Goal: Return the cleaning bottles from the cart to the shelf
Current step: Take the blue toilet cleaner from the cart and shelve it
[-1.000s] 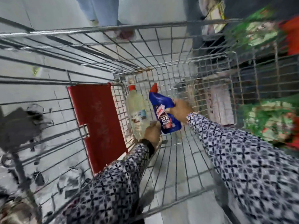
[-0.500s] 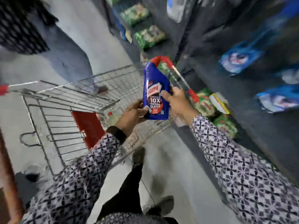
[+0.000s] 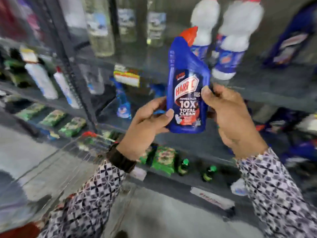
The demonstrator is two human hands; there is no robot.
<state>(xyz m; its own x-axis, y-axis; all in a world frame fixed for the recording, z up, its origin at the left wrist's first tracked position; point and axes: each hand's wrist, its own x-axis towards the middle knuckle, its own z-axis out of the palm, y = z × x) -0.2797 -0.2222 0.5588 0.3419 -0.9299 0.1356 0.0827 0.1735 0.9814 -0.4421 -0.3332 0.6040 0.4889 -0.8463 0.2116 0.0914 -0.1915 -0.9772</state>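
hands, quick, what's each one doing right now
Left hand: closed on the lower left side of the blue bottle.
Right hand: closed on the same bottle's right side, thumb on the label.

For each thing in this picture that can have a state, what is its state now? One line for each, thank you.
Blue bottle: upright, red cap on, held in the air in front of the shelf, not yet set down.
Left hand: shut on the blue bottle's lower left side.
Right hand: shut on the blue bottle's right side.
White bottles: standing on the shelf, caps on.
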